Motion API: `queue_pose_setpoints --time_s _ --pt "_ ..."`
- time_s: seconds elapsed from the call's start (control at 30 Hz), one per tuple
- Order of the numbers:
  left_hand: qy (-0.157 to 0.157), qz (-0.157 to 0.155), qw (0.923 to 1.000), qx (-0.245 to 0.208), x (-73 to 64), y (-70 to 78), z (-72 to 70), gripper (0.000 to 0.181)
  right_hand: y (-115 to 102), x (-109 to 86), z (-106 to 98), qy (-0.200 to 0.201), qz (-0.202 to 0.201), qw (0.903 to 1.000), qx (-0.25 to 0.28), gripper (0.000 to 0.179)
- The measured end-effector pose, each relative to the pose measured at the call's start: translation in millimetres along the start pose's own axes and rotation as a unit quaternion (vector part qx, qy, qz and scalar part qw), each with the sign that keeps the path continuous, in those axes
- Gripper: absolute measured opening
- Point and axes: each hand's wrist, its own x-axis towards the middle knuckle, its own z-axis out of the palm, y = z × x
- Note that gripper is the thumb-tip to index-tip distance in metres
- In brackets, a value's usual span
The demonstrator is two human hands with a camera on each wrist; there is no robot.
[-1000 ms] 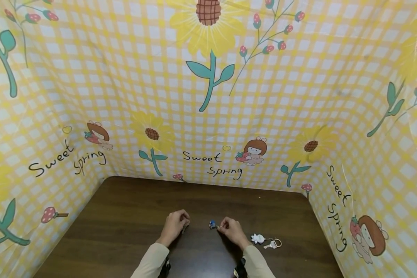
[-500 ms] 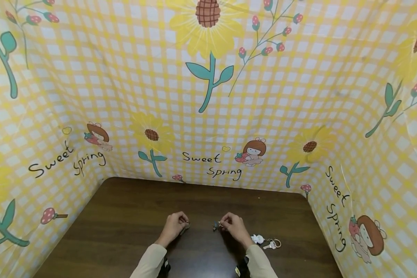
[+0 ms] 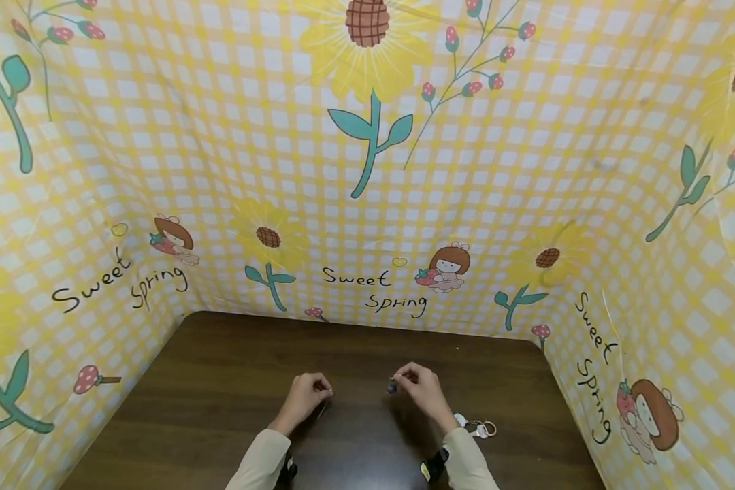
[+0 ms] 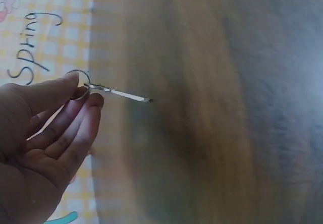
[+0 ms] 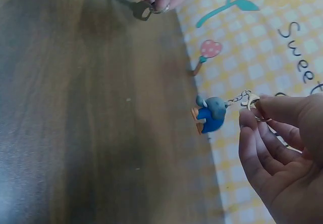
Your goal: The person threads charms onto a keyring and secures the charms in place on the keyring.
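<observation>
My left hand (image 3: 306,400) pinches a thin metal ring (image 4: 89,76) between thumb and fingers. From that ring hangs a key (image 4: 122,93), seen nearly edge-on in the left wrist view; its flat head shows in the right wrist view. Off to the right, my right hand (image 3: 425,393) pinches the metal clasp (image 5: 250,101) of a keychain. A small blue and grey figurine (image 5: 212,117) with orange feet dangles on a short chain from this clasp. Both hands are above the table, with a gap between them. The figurine and the key are apart.
On the dark wooden table (image 3: 233,354), right of my right forearm, lies another keyring (image 3: 491,427) with a key (image 3: 481,431) and a white charm (image 3: 461,420), partly covered by the hand. A yellow checked cloth (image 3: 318,224) walls the table at the back and sides.
My right hand has lifted and shifted right with the figurine, which now hangs beneath the fingers. It now covers part of the white charm. The left hand has barely moved.
</observation>
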Motion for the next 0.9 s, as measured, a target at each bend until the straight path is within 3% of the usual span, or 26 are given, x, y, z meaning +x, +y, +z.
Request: queue_pose_setpoints --time_s 0.23,0.43,0.6,0.9 --pt "-0.008 -0.024 0.9996 -0.013 1.6 12.6 -7.1 0.016 -16 -0.3 -14 0.017 -0.008 0.9998 0.008 0.006" --pt "-0.049 -0.036 0.9966 -0.056 1.4 26.6 -19.6 0.008 -27 2.2 -22 0.03 0.001 0.9991 0.03 0.005" --pt "-0.087 -0.052 0.9886 -0.111 6.2 48.8 -34.4 0.008 -34 3.3 -27 0.026 0.002 0.9985 0.048 0.004" --pt "-0.118 -0.018 0.9851 -0.124 20.6 90.3 -56.2 0.015 -60 7.1 -37 0.023 -0.003 0.9962 0.084 0.005"
